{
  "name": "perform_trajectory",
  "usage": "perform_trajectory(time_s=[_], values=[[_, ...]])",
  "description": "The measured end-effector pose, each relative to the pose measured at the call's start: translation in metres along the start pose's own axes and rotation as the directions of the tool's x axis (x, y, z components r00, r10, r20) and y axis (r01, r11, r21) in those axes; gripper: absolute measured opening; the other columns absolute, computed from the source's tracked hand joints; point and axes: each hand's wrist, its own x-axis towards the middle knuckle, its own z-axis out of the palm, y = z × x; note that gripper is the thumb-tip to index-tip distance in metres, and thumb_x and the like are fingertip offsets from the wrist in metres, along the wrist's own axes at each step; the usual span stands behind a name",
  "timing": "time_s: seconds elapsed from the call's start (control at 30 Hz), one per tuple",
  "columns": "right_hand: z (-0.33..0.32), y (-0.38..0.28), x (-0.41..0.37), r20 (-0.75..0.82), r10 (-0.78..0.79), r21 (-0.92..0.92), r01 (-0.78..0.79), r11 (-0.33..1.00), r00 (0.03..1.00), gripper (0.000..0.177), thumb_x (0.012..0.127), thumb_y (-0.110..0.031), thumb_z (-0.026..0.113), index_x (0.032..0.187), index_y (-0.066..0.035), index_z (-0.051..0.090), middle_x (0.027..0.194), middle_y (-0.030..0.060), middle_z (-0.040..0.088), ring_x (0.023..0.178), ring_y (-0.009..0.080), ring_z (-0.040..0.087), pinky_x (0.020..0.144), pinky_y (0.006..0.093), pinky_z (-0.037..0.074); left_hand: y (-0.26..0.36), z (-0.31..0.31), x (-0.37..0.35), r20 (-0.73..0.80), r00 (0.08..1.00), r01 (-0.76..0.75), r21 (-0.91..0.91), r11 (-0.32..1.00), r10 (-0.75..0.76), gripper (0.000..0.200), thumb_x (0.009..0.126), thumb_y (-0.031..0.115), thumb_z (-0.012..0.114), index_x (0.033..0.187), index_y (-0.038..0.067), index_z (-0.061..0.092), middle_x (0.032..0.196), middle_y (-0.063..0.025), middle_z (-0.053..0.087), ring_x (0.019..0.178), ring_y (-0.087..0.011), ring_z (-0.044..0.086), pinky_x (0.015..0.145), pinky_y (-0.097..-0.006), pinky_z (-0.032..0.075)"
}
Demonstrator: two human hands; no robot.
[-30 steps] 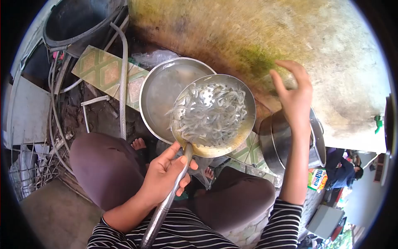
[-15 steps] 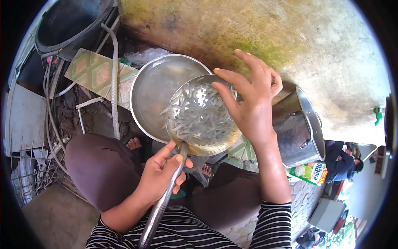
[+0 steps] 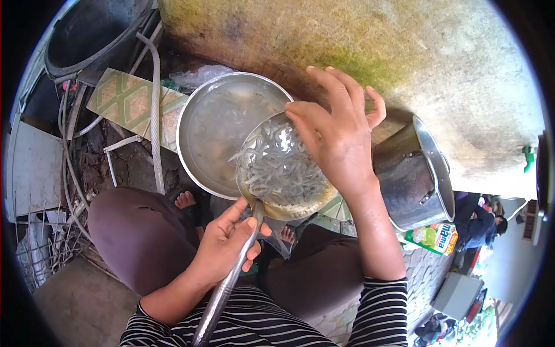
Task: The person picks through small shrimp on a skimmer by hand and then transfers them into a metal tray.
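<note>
My left hand (image 3: 225, 246) wraps its fingers round the handle of the holey spoon (image 3: 292, 209) full of tiny fish (image 3: 277, 173) above the silver bowl (image 3: 199, 133), and my right hand (image 3: 335, 136) lies spread on the fish, so I should press softly and keep the spoon level.

The left hand (image 3: 228, 246) is curled tight, thumb pointing forward. The right hand (image 3: 335, 136) is just past it, fingers spread wide, palm down.
</note>
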Motion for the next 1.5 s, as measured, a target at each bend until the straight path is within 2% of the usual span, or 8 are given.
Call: perform_trajectory(time_s=[0.23, 0.3, 0.47, 0.8, 1.2, 1.37, 1.4, 1.5], values=[[-0.043, 0.004, -0.001, -0.028, 0.133, 0.016, -0.133, 0.991, 0.991, 0.010, 0.067, -0.016, 0.069, 0.075, -0.014, 0.064, 0.102, 0.0030, 0.057, 0.100, 0.0195, 0.051, 0.090, 0.0406, 0.025, 0.001, 0.006, -0.006, -0.116, 0.993, -0.011, 0.007, 1.000, 0.011, 0.050, 0.091, 0.013, 0.044, 0.135, 0.005, 0.021, 0.087, -0.0127, 0.057, 0.050, -0.0089, 0.047, 0.036, -0.0199, 0.039], [-0.078, 0.008, -0.018, 0.031, 0.388, 0.509, -0.348, 0.787, 0.921, 0.012, 0.072, -0.003, 0.067, 0.083, -0.007, 0.065, 0.098, 0.0067, 0.060, 0.090, 0.0157, 0.056, 0.081, 0.0288, 0.039, -0.001, 0.001, -0.008, -0.086, 0.994, -0.071, 0.030, 0.997, 0.073, 0.046, 0.091, 0.016, 0.045, 0.132, 0.006, 0.027, 0.087, -0.0140, 0.057, 0.047, -0.0090, 0.046, 0.033, -0.0187, 0.037], [-0.167, 0.011, -0.145, 0.256, 0.607, 0.663, -0.594, 0.456, 0.752, 0.012, 0.071, 0.004, 0.066, 0.084, 0.003, 0.063, 0.078, 0.0098, 0.062, 0.075, 0.0144, 0.057, 0.067, 0.0245, 0.045, -0.001, -0.011, -0.012, -0.064, 0.991, -0.118, 0.030, 0.993, 0.120, 0.034, 0.093, 0.014, 0.039, 0.126, 0.004, 0.034, 0.093, -0.0153, 0.047, 0.048, -0.0054, 0.043, 0.029, -0.0149, 0.036], [-0.159, -0.112, -0.433, 0.590, 0.769, -0.071, -0.965, -0.253, -0.246, 0.019, 0.072, -0.020, 0.066, 0.082, -0.004, 0.066, 0.078, 0.0093, 0.066, 0.070, 0.0183, 0.062, 0.066, 0.0302, 0.048, 0.006, -0.043, 0.008, 0.148, 0.984, -0.103, 0.046, 0.994, 0.096, 0.033, 0.094, 0.013, 0.035, 0.124, 0.000, 0.029, 0.105, -0.0162, 0.043, 0.058, -0.0089, 0.045, 0.038, -0.0176, 0.045], [-0.063, -0.174, -0.534, 0.662, 0.734, -0.306, -0.949, 0.080, -0.151, 0.024, 0.064, -0.002, 0.050, 0.079, -0.012, 0.067, 0.090, 0.0048, 0.063, 0.088, 0.0241, 0.058, 0.079, 0.0334, 0.047, 0.008, -0.036, 0.002, 0.198, 0.977, -0.099, 0.097, 0.990, 0.078, 0.030, 0.094, 0.012, 0.035, 0.122, 0.001, 0.033, 0.104, -0.0153, 0.044, 0.060, -0.0098, 0.046, 0.040, -0.0176, 0.044], [-0.099, -0.117, -0.521, 0.707, 0.701, -0.107, -0.965, 0.240, 0.096, 0.021, 0.067, -0.001, 0.053, 0.082, -0.008, 0.066, 0.088, 0.0108, 0.064, 0.081, 0.0289, 0.060, 0.076, 0.0353, 0.047, -0.002, -0.023, -0.002, 0.040, 0.986, -0.164, 0.128, 0.978, 0.160, 0.031, 0.093, 0.014, 0.039, 0.122, 0.004, 0.033, 0.095, -0.0146, 0.046, 0.053, -0.0067, 0.045, 0.033, -0.0156, 0.039], [-0.134, -0.084, -0.448, 0.467, 0.867, 0.011, -0.979, -0.203, -0.175, 0.026, 0.069, 0.003, 0.053, 0.090, -0.007, 0.065, 0.086, 0.0117, 0.064, 0.082, 0.0269, 0.061, 0.073, 0.0351, 0.047, -0.002, -0.012, -0.008, -0.050, 0.985, -0.161, 0.102, 0.982, 0.167, 0.038, 0.091, 0.009, 0.040, 0.128, 0.009, 0.032, 0.094, -0.0181, 0.053, 0.052, -0.0094, 0.046, 0.032, -0.0170, 0.037], [-0.183, -0.025, -0.338, -0.021, 0.978, -0.121, -0.972, 0.202, 0.206, 0.019, 0.078, -0.002, 0.055, 0.096, -0.001, 0.062, 0.083, 0.0125, 0.064, 0.074, 0.0209, 0.061, 0.070, 0.0300, 0.046, 0.000, 0.003, -0.011, -0.121, 0.981, -0.141, 0.098, 0.985, 0.153, 0.040, 0.090, 0.009, 0.043, 0.128, 0.008, 0.032, 0.087, -0.0156, 0.056, 0.049, -0.0097, 0.046, 0.033, -0.0189, 0.036]])
